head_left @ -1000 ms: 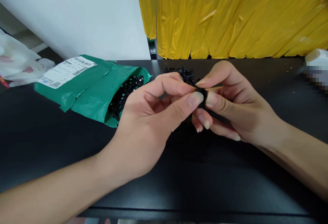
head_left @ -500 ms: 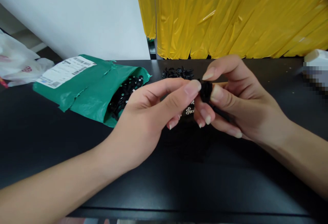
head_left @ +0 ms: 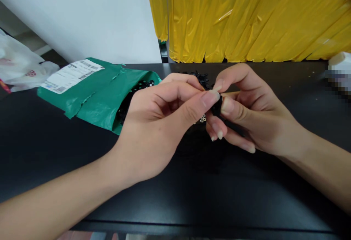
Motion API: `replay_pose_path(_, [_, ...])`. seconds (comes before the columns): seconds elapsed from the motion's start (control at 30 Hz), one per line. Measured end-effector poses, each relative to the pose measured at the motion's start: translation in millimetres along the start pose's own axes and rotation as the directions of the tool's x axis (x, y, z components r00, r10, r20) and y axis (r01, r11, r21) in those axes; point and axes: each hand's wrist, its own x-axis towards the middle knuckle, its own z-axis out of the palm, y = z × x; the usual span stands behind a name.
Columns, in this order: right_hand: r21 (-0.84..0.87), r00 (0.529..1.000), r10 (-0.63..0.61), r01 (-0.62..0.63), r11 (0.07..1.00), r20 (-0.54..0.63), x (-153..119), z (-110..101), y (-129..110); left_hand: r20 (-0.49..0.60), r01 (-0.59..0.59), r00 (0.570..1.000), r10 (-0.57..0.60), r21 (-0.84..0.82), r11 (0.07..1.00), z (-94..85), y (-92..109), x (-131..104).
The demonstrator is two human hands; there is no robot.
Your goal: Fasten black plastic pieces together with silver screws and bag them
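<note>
Again your left hand (head_left: pixel 153 130), fingertips pressed together, meets black piece (head_left: pixel 216 108) pinched between right hand's (head_left: pixel 260 121) fingers; two-handed work seemingly resumes.

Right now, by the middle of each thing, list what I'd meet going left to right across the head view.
White plastic bag → green bag → left hand → black piece at the fingertips → right hand → white object at the right edge, partly blurred.

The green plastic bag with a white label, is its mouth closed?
No, the green plastic bag gapes open, and small black pieces with bright spots show inside.
</note>
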Motion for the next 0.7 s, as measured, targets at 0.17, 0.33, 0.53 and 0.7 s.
replay_pose_path(0.17, [0.035,1.0,0.026,-0.026,0.999,0.009,-0.2,0.7,0.3,0.041,0.079,0.996,-0.075,-0.117,0.99,-3.7,-3.1,-2.5])
replay_pose_path(0.33, [0.061,0.999,0.029,-0.03,0.998,0.02,-1.0,-0.2,2.3,0.081,0.151,0.987,-0.136,-0.217,0.965,-5.5,-3.6,-2.2])
replay_pose_path(0.53, [0.044,0.999,0.04,-0.041,0.998,0.026,-2.0,-0.7,1.4,0.098,0.234,0.972,-0.213,-0.318,0.919,-0.1,0.3,2.0])
replay_pose_path(0.7, [0.041,0.999,0.023,-0.025,0.999,0.042,-1.8,-1.7,1.5,0.127,0.287,0.958,-0.259,-0.334,0.898,-2.4,-0.3,2.6])
